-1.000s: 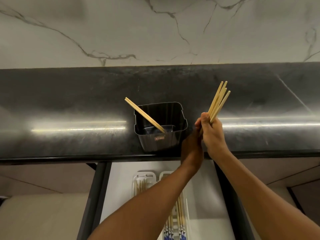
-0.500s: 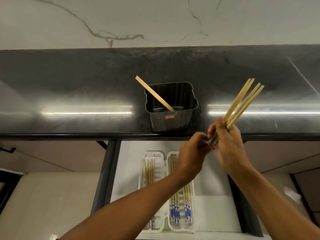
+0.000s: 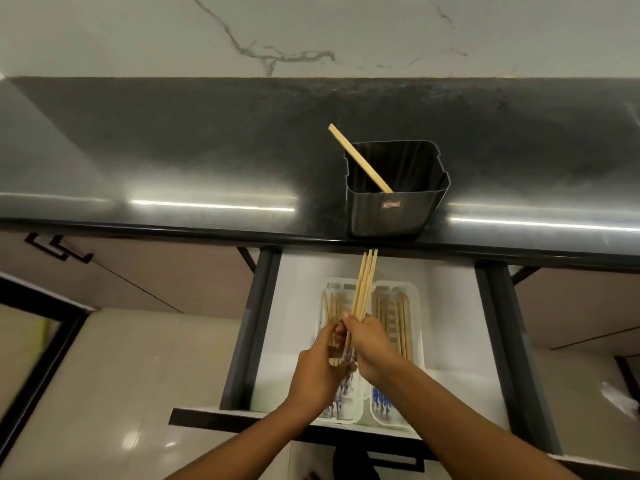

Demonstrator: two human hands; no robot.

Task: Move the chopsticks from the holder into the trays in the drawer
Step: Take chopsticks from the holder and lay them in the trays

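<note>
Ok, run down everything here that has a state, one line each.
drawer: pulled open.
holder: upright on the counter, one chopstick leaning inside.
bundle of chopsticks: held over the trays.
right hand: gripping the bundle.
left hand: fingers at the bundle's lower end.
left tray: holds chopsticks.
right tray: holds chopsticks.

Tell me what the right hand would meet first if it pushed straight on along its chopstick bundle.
Probably the countertop's front edge just below the black holder; the right hand and bundle point there, though depth is unclear.
</note>
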